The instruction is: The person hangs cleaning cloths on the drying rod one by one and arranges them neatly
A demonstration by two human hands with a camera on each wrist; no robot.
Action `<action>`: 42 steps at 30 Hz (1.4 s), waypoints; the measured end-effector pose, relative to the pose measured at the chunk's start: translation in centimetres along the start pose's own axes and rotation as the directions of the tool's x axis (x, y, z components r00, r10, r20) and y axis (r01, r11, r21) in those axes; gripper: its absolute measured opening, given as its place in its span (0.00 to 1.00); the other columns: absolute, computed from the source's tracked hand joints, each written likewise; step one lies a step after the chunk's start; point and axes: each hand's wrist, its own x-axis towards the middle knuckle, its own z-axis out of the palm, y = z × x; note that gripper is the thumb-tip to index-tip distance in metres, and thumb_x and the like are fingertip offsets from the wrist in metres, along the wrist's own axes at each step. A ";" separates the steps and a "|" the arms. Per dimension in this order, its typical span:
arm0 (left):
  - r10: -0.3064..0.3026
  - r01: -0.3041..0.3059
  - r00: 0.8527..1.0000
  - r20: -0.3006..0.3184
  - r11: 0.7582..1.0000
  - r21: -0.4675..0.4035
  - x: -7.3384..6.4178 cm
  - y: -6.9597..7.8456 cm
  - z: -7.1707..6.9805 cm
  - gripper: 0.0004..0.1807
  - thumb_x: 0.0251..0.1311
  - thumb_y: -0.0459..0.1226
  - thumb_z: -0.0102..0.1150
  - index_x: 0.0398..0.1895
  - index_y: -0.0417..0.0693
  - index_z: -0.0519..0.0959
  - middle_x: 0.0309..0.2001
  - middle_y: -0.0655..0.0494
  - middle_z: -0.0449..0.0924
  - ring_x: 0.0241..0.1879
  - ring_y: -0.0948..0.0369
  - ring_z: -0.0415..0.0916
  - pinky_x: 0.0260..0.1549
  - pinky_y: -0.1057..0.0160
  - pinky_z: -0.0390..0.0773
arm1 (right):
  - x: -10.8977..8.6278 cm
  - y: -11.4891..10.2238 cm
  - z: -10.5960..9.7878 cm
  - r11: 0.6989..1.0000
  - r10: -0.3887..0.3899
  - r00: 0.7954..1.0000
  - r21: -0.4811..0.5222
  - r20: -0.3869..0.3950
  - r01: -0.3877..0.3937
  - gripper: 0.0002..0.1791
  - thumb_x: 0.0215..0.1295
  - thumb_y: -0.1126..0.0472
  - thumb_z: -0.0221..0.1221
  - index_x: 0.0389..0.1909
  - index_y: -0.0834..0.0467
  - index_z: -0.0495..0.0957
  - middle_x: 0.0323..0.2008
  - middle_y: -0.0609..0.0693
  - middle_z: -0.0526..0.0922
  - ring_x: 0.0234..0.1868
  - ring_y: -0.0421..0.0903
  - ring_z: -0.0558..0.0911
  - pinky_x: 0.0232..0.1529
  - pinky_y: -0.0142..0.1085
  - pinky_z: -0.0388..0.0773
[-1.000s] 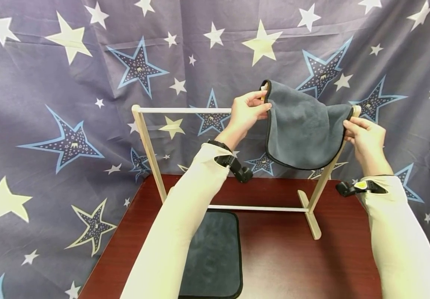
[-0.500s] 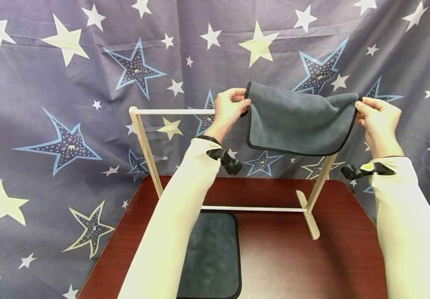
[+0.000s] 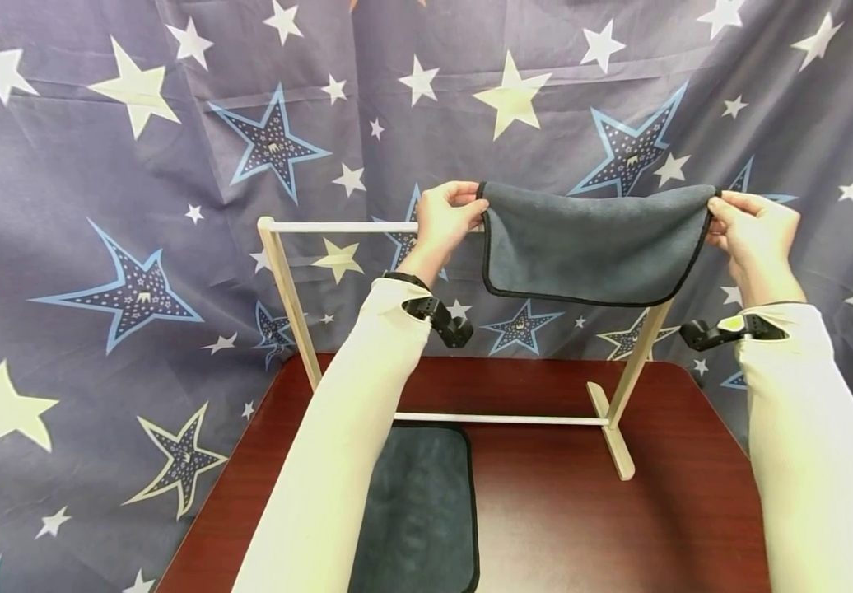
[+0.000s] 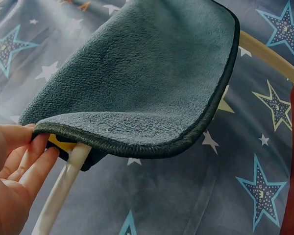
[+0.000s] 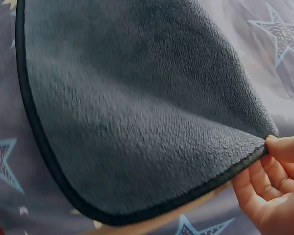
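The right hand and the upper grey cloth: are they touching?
Touching. The right wrist view shows the right hand pinching the upper grey cloth at its edge.

The bright head view shows glare on the table [image 3: 545, 519]; wrist views are dimmer.

Head view looks forward and down; both wrist views, seemingly tilted, share the cloth [image 3: 597, 247] close-up

On my feed I count two hands [image 3: 447, 221] [image 3: 756, 235], two sleeves [image 3: 330, 436] [image 3: 812, 445], two cameras [image 3: 434, 315] [image 3: 701, 333] and two cloths [image 3: 597, 247] [image 3: 419, 511]. I make out one rack [image 3: 286, 301], with two rails [image 3: 345, 227] [image 3: 501, 419], two posts [image 3: 289, 309] [image 3: 637, 362] and one foot [image 3: 619, 453] in view. I get one table [image 3: 582, 511] and one curtain [image 3: 397, 33] (too many stars [image 3: 513, 95] for me to tally).
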 end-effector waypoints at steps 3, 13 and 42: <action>-0.009 0.009 1.000 0.008 1.000 0.007 -0.1 -0.3 -0.1 0.15 0.58 0.22 0.64 0.50 0.29 0.81 0.38 0.38 0.83 0.28 0.59 0.82 0.34 0.63 0.85 | 0.1 0.0 -0.2 0.993 -0.020 0.999 -0.118 0.026 0.023 0.19 0.65 0.74 0.58 0.19 0.52 0.82 0.15 0.44 0.82 0.15 0.37 0.80 0.17 0.27 0.78; -0.046 0.046 0.998 0.047 0.999 0.006 -1.1 -1.9 -0.5 0.17 0.57 0.24 0.66 0.51 0.29 0.81 0.42 0.34 0.83 0.26 0.61 0.83 0.33 0.64 0.85 | 0.4 0.7 -0.8 0.842 -0.105 0.993 -0.528 0.046 0.113 0.24 0.66 0.66 0.59 0.16 0.35 0.76 0.13 0.31 0.78 0.15 0.29 0.78 0.22 0.21 0.78; -0.031 0.034 0.998 0.046 0.997 -0.066 -3.7 -6.0 -0.9 0.18 0.57 0.24 0.67 0.52 0.30 0.82 0.44 0.33 0.83 0.32 0.65 0.81 0.44 0.54 0.83 | -0.4 3.4 -2.1 0.939 -0.135 0.991 -0.318 0.013 0.132 0.17 0.58 0.73 0.66 0.19 0.47 0.84 0.14 0.39 0.82 0.13 0.35 0.80 0.16 0.25 0.77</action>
